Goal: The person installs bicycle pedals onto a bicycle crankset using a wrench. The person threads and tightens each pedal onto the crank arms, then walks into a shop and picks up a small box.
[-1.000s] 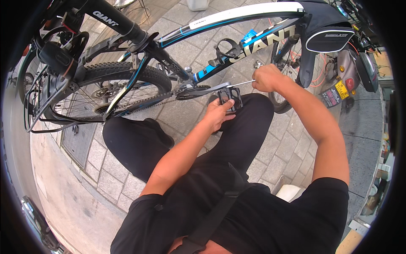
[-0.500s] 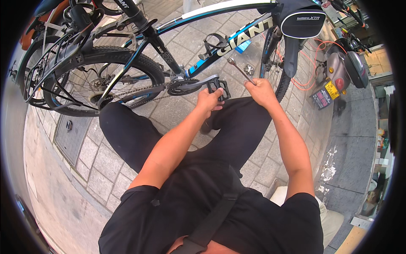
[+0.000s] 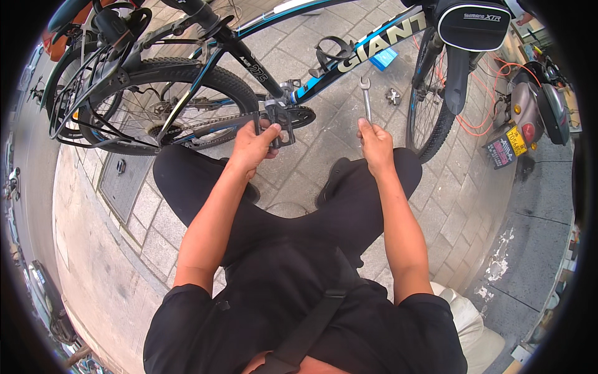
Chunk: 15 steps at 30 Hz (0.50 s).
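My left hand (image 3: pixel 250 148) is closed on the black pedal (image 3: pixel 287 132) of the bicycle, with the thumb on the pedal's near side. The crank sits in front of the chainring (image 3: pixel 304 116), partly hidden by the pedal. To the right, my right hand (image 3: pixel 377 149) grips a silver open-end wrench (image 3: pixel 366 100) by its handle, jaw pointing up and away from me. The wrench is apart from the bicycle. The black, white and blue bicycle frame (image 3: pixel 336 67) stretches across in front of me, above both hands.
The rear wheel (image 3: pixel 240 84) stands at left, the front wheel (image 3: pixel 436 118) at right. On the paving lie a small metal part (image 3: pixel 392 96), a blue box (image 3: pixel 383 59) and a small dark part (image 3: pixel 121 166). An orange hose (image 3: pixel 476 128) runs near a parked scooter (image 3: pixel 529 115).
My left hand has swung the pedal leftward, turning the crank from right of the chainring to in front of it. The wrench now points more straight ahead. The view has shifted slightly.
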Motion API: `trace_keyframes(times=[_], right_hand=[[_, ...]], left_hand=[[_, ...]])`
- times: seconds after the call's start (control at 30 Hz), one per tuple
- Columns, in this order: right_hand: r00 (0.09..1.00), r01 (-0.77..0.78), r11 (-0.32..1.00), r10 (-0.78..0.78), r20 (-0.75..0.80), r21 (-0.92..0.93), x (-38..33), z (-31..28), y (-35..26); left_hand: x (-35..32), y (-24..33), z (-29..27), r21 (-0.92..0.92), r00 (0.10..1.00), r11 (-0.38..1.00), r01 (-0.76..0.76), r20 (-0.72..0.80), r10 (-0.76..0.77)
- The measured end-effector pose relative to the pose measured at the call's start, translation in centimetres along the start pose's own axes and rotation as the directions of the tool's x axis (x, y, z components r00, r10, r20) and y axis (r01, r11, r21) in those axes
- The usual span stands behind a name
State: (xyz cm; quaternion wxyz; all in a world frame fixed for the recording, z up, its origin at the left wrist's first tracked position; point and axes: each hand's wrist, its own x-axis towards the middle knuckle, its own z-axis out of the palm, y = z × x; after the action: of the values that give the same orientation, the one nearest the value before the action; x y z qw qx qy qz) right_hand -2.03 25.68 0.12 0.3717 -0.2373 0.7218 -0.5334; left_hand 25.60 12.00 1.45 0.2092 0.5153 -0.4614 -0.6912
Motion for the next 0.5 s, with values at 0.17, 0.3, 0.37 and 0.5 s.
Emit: trace_keyframes(times=[0.17,0.3,0.37,0.5], right_hand=[[0.993,-0.045,0.998,0.051,0.106,-0.054,0.5,2.0,3.1],[0.968,0.138,0.929,-0.053,0.247,-0.344,1.5,3.1,4.7],[0.946,0.238,0.776,-0.049,0.321,-0.584,1.0,4.1,3.6],[0.861,0.398,0.462,0.111,0.497,-0.792,-0.4,6.4,2.5]], left_hand=[[1.5,-6.4,-5.1,0.854,0.946,0.494,0.163,-0.277,0.168],[2.3,-8.9,-5.4,0.99,0.9,-0.095,-0.1,0.049,-0.434],[1.2,-8.0,-4.7,0.968,0.909,0.208,-0.14,0.209,-0.36],[-2.4,-2.1,-6.7,0.586,0.965,0.794,-0.16,0.263,0.0]])
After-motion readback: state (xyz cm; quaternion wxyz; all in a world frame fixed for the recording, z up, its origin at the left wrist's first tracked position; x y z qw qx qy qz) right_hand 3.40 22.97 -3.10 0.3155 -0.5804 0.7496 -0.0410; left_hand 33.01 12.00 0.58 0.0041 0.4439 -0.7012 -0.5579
